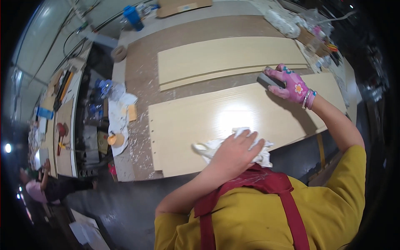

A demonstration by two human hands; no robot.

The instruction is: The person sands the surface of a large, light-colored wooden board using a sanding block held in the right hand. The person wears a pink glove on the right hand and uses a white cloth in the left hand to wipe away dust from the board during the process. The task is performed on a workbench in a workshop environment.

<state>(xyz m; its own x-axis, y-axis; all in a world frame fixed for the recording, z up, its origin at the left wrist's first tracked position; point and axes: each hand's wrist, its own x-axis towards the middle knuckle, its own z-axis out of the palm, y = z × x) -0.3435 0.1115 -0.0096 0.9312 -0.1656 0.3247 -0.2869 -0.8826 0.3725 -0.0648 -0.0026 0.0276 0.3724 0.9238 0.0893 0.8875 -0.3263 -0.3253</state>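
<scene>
My bare left hand [236, 153] presses down on a crumpled white cloth [263, 156], fingers bent over it, near the front edge of a pale wood-grain panel [183, 121]. Small dark holes run along that panel's left end. My right hand [291, 86], in a pink flowered glove with a bracelet at the wrist, grips a grey block that looks like a sanding block [270, 80] between thumb and fingers. The block is at the panel's far edge; whether it touches the surface I cannot tell. A shadow falls below that hand.
Behind lies a second pale panel [229, 54] on the brown worktable [139, 62]. To the left are a tape roll [118, 53], a white cloth with an orange-topped bottle [116, 139], and a sponge [132, 112]. A blue cup [133, 18] stands far left. Another person [39, 187] works beyond.
</scene>
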